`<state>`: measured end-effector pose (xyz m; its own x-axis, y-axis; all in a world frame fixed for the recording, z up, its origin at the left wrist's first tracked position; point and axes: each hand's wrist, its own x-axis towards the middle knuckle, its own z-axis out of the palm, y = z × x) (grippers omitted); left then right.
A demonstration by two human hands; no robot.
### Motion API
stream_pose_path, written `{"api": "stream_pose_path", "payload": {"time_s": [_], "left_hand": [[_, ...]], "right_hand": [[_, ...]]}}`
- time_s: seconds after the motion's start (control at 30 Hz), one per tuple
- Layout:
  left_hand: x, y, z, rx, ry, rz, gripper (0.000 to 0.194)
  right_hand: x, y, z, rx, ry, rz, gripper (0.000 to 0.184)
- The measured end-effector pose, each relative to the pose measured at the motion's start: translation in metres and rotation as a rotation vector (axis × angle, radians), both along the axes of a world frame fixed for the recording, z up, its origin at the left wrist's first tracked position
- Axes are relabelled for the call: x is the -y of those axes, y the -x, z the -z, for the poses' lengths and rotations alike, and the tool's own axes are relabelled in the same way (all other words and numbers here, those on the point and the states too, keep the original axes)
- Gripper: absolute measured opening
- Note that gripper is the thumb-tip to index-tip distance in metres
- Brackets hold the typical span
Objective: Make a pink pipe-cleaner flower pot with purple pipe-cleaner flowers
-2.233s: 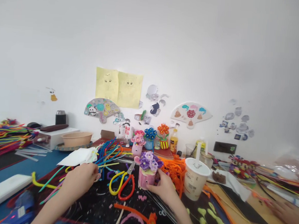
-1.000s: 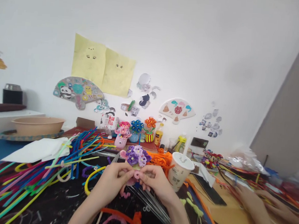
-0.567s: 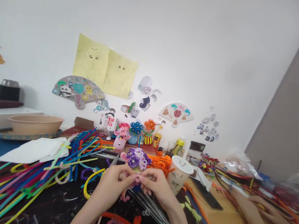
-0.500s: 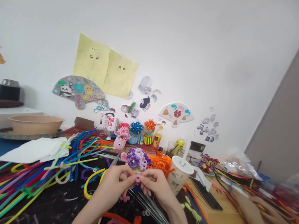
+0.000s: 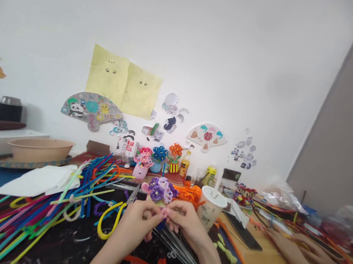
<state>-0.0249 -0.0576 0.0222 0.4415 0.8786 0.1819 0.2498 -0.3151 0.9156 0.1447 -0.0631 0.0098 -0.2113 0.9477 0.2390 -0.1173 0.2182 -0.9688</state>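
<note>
Both hands meet low in the middle of the view. A small pink loop of fuzzy pipe cleaner (image 5: pixel 164 213) is pinched between them. My left hand (image 5: pixel 143 215) grips it from the left with thumb and forefinger. From the other side, my right hand (image 5: pixel 181 218) pinches the same loop, fingertips almost touching the left ones. Just beyond the fingers stands a purple and lilac pipe cleaner flower bunch (image 5: pixel 162 189), its lower part hidden by the hands. Scissors with yellow handles (image 5: pixel 110 221) lie beside my left wrist, blades pointing away.
Loose coloured pipe cleaners (image 5: pixel 55 204) spread over the left. A lidded paper cup (image 5: pixel 212 208) with a straw stands close to my right hand, beside orange pipe cleaner pieces (image 5: pixel 190 194). Thin metal wires (image 5: pixel 178 247) lie below. Finished flower pots (image 5: pixel 141 171) line the back. Another person's hands (image 5: pixel 295 250) are at right.
The view has shifted slightly. My hands have turned a little around the pink loop and stay pressed together on it. A pink piece that hung below my left hand shows less now.
</note>
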Motion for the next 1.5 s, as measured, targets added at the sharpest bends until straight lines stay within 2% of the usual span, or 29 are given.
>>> {"api": "stream_pose_path", "payload": {"time_s": [0.2,0.63,0.87,0.97,1.2,1.37,1.5], "left_hand": [[0.003,0.000,-0.001,0.015,0.006,0.021,0.041],[0.010,-0.002,-0.011,0.099,0.100,0.040,0.036],[0.007,-0.005,-0.007,0.192,0.068,0.069,0.037],[0.005,-0.008,-0.004,0.233,0.067,0.058,0.040],[0.005,-0.007,-0.004,0.224,-0.034,-0.062,0.041],[0.005,-0.003,-0.004,0.073,-0.160,-0.136,0.033],[0.005,-0.002,-0.004,-0.065,-0.208,-0.171,0.029]], "right_hand": [[0.000,-0.003,0.001,-0.017,0.017,0.005,0.024],[-0.003,-0.004,0.007,-0.201,0.050,-0.036,0.021],[-0.003,0.001,0.011,-0.334,0.044,-0.079,0.019],[-0.003,0.003,0.010,-0.345,0.025,-0.054,0.020],[0.001,0.002,-0.001,-0.199,0.018,-0.025,0.030],[0.003,0.001,-0.003,-0.092,0.002,0.054,0.029],[0.002,0.000,-0.002,0.010,0.010,0.060,0.031]]}}
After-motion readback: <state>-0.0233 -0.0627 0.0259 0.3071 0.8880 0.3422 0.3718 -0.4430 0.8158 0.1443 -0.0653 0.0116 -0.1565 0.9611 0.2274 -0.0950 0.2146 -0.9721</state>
